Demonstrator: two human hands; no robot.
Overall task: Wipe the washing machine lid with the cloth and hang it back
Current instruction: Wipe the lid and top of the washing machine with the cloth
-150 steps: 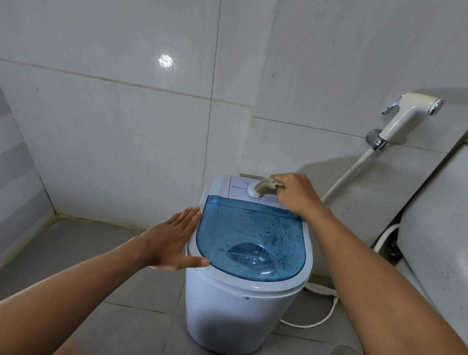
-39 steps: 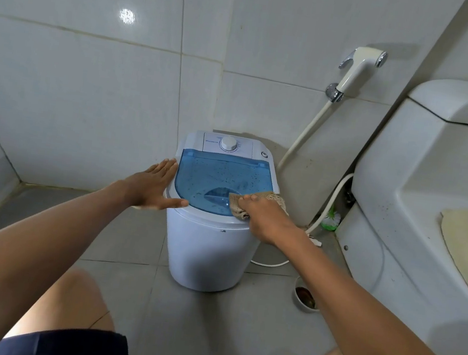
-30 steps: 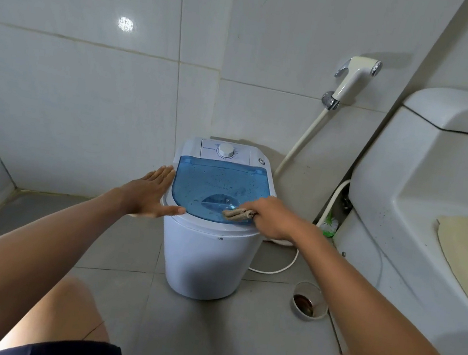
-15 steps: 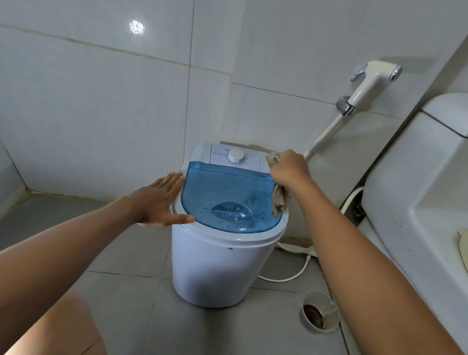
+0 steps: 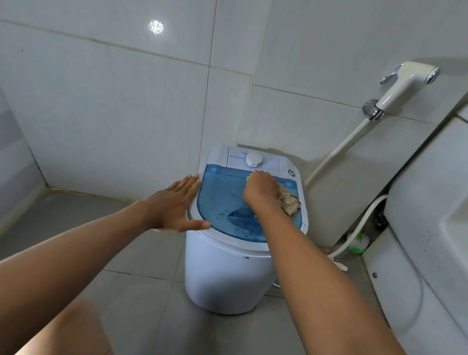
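Observation:
A small white washing machine [image 5: 225, 277] stands on the floor against the tiled wall. Its translucent blue lid [image 5: 221, 199] is closed and speckled with dark spots. A white dial [image 5: 254, 160] sits on the panel behind the lid. My right hand [image 5: 259, 191] presses a beige cloth [image 5: 290, 204] onto the far part of the lid; the cloth trails out to the right of the hand. My left hand [image 5: 176, 208] lies flat with fingers apart against the machine's left rim, thumb on the front edge.
A white bidet sprayer [image 5: 404, 80] hangs on the wall at the right, its hose [image 5: 341, 145] running down behind the machine. A white toilet [image 5: 444, 223] fills the right side. A green brush [image 5: 360, 240] lies by its base. Grey floor tiles surround the machine.
My right hand has slid the cloth from the lid's right back corner leftward to just below the dial. Earlier it wiped the front edge. My left hand has stayed on the left rim.

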